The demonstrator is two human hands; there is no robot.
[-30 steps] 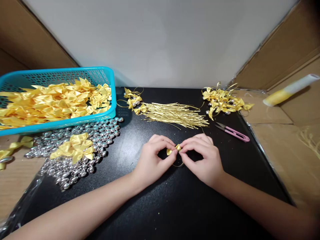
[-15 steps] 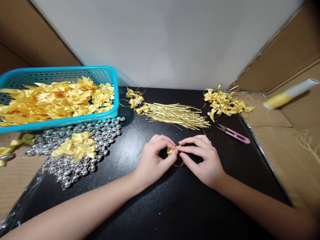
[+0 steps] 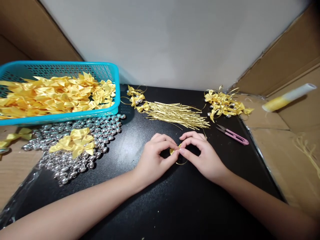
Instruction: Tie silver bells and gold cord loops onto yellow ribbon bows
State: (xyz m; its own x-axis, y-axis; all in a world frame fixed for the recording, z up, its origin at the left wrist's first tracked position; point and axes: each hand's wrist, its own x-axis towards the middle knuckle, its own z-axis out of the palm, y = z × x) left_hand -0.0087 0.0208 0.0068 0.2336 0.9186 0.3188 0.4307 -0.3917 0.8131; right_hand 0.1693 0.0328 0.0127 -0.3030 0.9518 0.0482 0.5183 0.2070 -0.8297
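My left hand (image 3: 153, 156) and my right hand (image 3: 202, 155) meet at their fingertips over the black table (image 3: 155, 200). Between them they pinch a small yellow ribbon bow (image 3: 172, 151), and a thin gold cord loop (image 3: 182, 163) hangs below it onto the table. Both hands are closed in a pinch on the bow. Just beyond my hands lies a bundle of gold cords (image 3: 175, 115).
A blue basket (image 3: 110, 111) full of yellow bows stands at the back left. Silver beads (image 3: 75, 160) with a few bows on top lie in front of it. Finished bows (image 3: 225, 104) are piled at the back right, by pink snips (image 3: 233, 134). Cardboard walls stand on both sides.
My hands stay together on the bow, with the fingers shifting slightly. The view has tilted a little, so everything sits slightly higher and further left.
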